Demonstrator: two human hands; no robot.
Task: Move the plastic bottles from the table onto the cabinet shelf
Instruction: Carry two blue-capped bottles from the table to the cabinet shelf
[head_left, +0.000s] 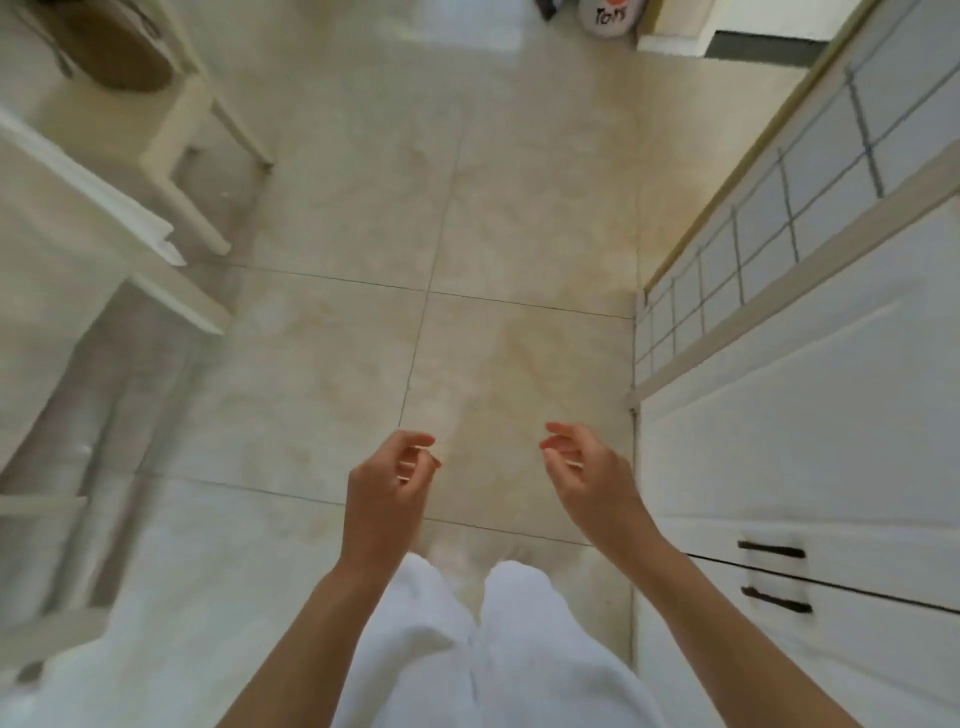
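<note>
No plastic bottle shows in the head view. My left hand (387, 488) hangs over the tiled floor with its fingers loosely curled, holding nothing. My right hand (587, 467) is a short way to the right of it, fingers also loosely curled and empty. The white cabinet (810, 415) runs along the right side, with glass-paned doors above and drawers with dark handles (771, 550) below. A white table (78, 218) fills the left edge; its top surface is out of sight.
A white chair (171, 135) with a brown cushion stands at the upper left. A white bag with orange print (610, 15) sits at the far end of the floor. Beige floor tiles (415, 234) stretch between table and cabinet. My white trousers show at the bottom.
</note>
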